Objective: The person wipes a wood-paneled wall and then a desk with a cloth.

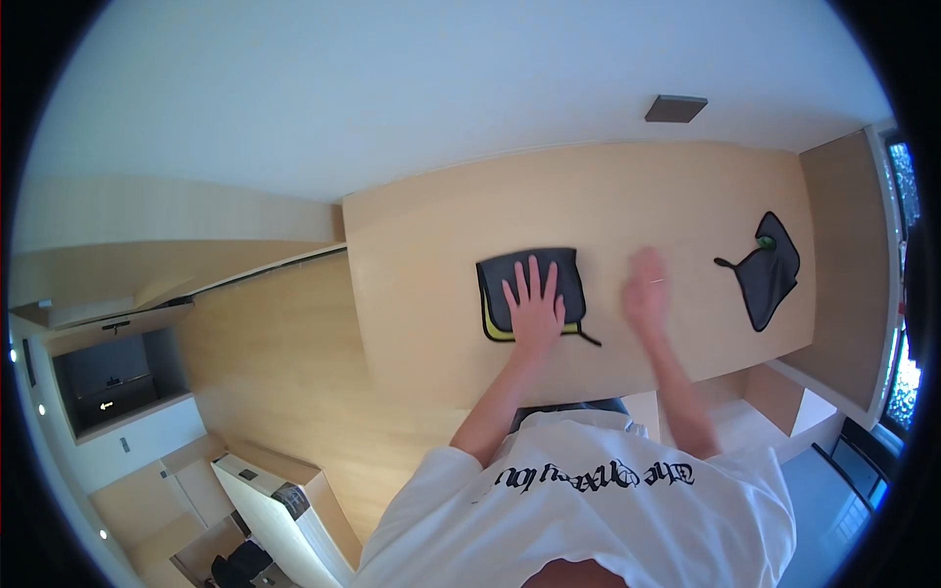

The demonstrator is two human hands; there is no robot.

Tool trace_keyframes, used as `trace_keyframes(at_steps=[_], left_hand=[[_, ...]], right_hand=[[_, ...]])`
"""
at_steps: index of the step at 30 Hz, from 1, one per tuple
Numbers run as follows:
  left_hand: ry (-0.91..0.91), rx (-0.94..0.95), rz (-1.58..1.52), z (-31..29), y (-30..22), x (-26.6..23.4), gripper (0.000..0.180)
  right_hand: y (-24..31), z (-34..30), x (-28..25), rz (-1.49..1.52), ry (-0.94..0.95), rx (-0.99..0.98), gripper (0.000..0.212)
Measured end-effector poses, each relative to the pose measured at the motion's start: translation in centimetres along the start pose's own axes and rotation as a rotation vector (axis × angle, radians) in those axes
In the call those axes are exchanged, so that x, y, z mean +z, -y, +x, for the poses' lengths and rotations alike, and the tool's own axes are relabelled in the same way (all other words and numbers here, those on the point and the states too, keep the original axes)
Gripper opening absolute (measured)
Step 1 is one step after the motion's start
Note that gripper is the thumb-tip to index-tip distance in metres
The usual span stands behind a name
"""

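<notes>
A dark grey cloth (497, 281) with black edging lies folded on the wooden desk top (417, 216). A strip of its yellow-green side shows along the near edge, and a thin black loop sticks out at its near right corner. My left hand (536, 312) rests flat on the cloth, fingers spread. To the right of it, my right hand (645, 294) is over the bare wood, apart from the cloth. Motion blurs its fingers, so their pose is unclear. Further right lies a second dark grey cloth (769, 279), crumpled, with a black loop and a small green patch showing.
A pale wall (490, 88) with a square grey plate (676, 108) rises behind the desk. A wooden side panel (851, 265) closes off the right, beside a window. At the lower left stand a white mattress-like slab (279, 514) and built-in cabinets (147, 490).
</notes>
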State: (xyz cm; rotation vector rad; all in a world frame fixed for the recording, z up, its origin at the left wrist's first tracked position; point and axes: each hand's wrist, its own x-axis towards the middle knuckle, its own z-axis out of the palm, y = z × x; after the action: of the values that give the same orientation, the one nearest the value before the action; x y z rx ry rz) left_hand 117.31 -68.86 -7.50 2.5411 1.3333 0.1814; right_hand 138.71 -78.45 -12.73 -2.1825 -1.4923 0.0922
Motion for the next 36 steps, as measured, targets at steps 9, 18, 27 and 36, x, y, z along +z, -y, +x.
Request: trace_keyframes(at_steps=[9,18,27,36], left_hand=[[-0.182,-0.006,0.203,18.1,3.4,2.2,0.061],[-0.173,0.014,0.171,17.1,2.8,2.2,0.062],[-0.070,0.030,0.103,1.7,-1.4,3.1,0.062],[0.105,0.241,-0.337,-12.2,-2.9,1.9,0.060]], right_hand=[[11.5,14.3,5.5,0.113,0.197,-0.134,0.068],[11.8,14.6,5.8,0.077,0.208,-0.061,0.071],[13.5,-1.7,1.5,0.052,0.178,0.049,0.072],[13.9,-16.8,-3.3,0.221,0.169,0.145,0.065]])
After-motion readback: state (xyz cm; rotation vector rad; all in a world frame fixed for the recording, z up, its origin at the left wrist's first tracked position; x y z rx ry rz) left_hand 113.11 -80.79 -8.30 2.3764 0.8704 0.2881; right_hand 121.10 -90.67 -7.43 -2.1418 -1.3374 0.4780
